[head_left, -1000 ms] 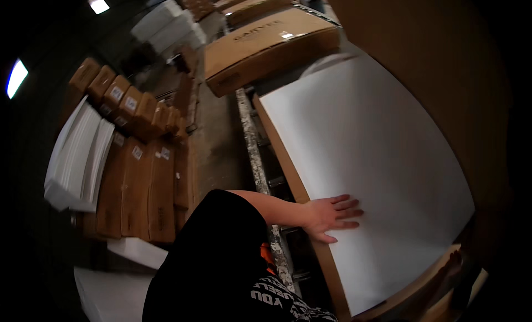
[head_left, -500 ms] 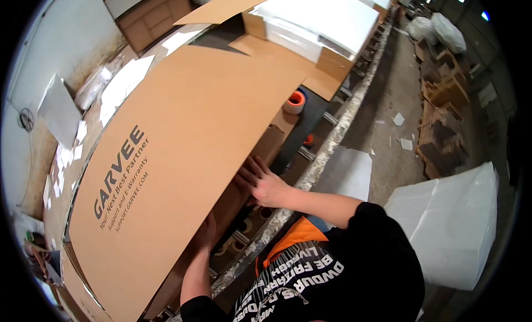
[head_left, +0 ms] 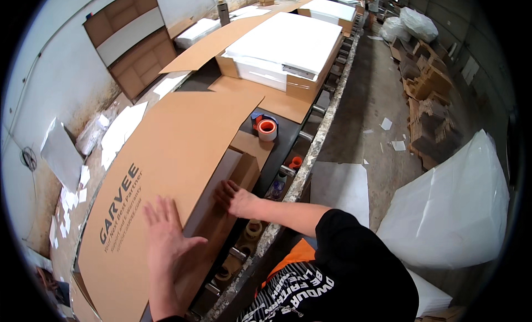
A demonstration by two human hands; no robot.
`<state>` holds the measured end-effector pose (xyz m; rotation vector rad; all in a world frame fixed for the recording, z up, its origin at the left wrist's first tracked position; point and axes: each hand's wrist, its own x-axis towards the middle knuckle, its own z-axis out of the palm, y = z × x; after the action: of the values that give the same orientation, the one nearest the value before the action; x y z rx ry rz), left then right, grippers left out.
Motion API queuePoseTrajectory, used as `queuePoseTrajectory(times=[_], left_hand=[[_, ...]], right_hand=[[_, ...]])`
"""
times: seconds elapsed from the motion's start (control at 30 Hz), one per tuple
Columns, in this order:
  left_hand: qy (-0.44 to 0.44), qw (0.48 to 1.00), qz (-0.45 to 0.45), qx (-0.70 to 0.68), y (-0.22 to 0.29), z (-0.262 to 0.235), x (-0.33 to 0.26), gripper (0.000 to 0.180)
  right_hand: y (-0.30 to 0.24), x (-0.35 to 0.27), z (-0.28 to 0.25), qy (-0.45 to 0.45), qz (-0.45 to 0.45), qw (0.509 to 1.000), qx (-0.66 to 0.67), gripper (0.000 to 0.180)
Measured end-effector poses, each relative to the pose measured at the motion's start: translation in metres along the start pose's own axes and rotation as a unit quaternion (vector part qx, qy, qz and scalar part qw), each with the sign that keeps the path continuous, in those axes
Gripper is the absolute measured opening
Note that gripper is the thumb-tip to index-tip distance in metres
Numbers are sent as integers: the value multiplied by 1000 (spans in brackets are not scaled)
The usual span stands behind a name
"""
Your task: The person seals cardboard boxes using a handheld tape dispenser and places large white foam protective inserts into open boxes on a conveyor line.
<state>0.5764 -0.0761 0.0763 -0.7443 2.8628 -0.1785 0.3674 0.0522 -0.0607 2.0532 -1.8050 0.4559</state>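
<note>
A long brown cardboard box (head_left: 183, 128) lies in front of me, its large printed top flap slanting over it. My left hand (head_left: 169, 236) is open on that flap near its near edge, fingers spread and thumb out to the side. Farther right, my right hand (head_left: 239, 201) reaches to the box's near side. Its fingers are stretched apart against the cardboard side wall, under the flap's edge. A pale panel (head_left: 213, 192) shows in the gap between flap and side wall. Most of the box's inside is hidden.
A tape dispenser (head_left: 266, 128) stands beyond the box on the dark belt (head_left: 282, 138). Farther along is another open carton with white panels (head_left: 285, 42). A worn metal rail (head_left: 327, 125) edges the conveyor. White foam sheets (head_left: 449, 205) stand at right; stacked cardboard (head_left: 429, 111) lies beyond.
My left hand has come out from under the flap and up onto its top. The flap's near edge has shifted left, uncovering the side wall and pale panel. My right hand has moved slightly left.
</note>
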Motion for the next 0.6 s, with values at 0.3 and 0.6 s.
queuePoseTrajectory(times=[0.3, 0.6], left_hand=[[-41, 999, -13, 1, 39, 72, 8, 119], [-14, 1000, 1, -23, 51, 75, 0, 114]], right_hand=[[-37, -40, 55, 173, 103, 979, 42, 24], [38, 10, 31, 241, 61, 958, 142, 22]])
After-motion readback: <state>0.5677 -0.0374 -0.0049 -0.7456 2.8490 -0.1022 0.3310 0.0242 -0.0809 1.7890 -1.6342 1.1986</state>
